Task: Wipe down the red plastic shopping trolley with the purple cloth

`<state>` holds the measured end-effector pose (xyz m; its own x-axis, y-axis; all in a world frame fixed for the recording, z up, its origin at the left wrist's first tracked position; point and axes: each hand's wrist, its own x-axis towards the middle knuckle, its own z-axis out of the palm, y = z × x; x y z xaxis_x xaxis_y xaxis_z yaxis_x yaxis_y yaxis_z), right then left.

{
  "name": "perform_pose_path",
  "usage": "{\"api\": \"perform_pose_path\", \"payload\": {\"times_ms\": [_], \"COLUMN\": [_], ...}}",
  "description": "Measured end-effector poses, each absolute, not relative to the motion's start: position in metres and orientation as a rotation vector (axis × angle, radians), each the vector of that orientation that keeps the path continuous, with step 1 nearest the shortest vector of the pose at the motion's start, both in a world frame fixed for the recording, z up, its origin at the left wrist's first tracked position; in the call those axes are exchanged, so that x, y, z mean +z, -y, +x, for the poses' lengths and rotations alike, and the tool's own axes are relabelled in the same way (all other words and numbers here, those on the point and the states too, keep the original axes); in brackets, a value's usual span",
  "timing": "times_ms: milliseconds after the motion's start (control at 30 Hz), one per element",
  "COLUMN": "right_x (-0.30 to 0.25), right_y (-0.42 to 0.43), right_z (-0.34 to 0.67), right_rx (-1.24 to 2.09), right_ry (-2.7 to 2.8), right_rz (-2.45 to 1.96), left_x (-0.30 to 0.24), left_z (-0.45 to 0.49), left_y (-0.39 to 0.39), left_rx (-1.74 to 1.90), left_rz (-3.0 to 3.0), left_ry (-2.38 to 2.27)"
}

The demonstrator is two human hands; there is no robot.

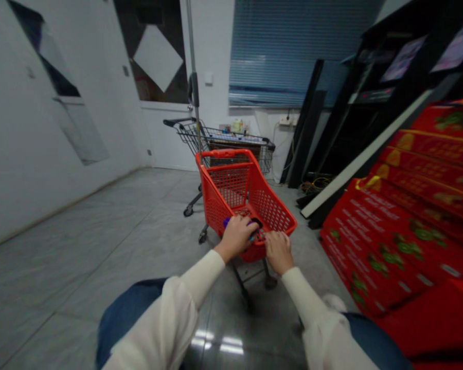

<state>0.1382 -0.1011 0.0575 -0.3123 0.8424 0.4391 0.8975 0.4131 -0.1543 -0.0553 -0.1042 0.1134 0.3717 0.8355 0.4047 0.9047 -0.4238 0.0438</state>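
Observation:
A red plastic shopping cart (272, 208) with a perforated basket stands in front of my knees, its near end towards me. My left hand (237, 235) is at the near left of its rim, fingers curled over a small purple and black object (256, 223). Blur and the fingers hide what kind of object it is. Close beside it, my right hand (278, 249) has its fingers bent over the near edge of the basket, gripping the cart there. The lower basket is partly hidden behind my hands.
A wire shopping cart (268, 149) stands behind the red one, near a pole (193, 56). Stacked red cartons (401, 231) rise at the right, with a leaning white board (366, 154) and dark panels (308, 128) beyond. Grey tiled floor (81, 257) extends left to the wall.

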Motion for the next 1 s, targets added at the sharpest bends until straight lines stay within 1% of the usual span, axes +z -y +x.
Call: {"api": "perform_pose_path", "payload": {"times_ms": [100, 300, 433, 600, 767, 1000], "right_x": [0.060, 0.062, 0.073, 0.089, 0.085, 0.083], "right_y": [0.103, 0.118, 0.120, 0.095, 0.081, 0.090], "right_z": [0.142, 0.130, 0.121, 0.145, 0.165, 0.148], "right_rx": [-0.166, -0.166, -0.184, -0.119, -0.127, -0.213], "right_ry": [2.215, 2.154, 2.224, 2.474, 2.496, 2.477], "right_rz": [-1.484, -1.542, -1.596, -1.400, -1.341, -1.460], "left_x": [0.112, 0.130, 0.134, 0.127, 0.119, 0.135], "left_z": [-0.051, -0.085, -0.094, -0.078, -0.066, -0.094], "left_y": [0.108, 0.070, 0.066, 0.100, 0.108, 0.062], "left_rx": [-0.544, -0.534, -0.540, -0.488, -0.490, -0.551], "left_rz": [-2.481, -2.323, -2.292, -2.426, -2.541, -2.342], "left_ry": [1.493, 1.747, 1.802, 1.669, 1.484, 1.787]}}
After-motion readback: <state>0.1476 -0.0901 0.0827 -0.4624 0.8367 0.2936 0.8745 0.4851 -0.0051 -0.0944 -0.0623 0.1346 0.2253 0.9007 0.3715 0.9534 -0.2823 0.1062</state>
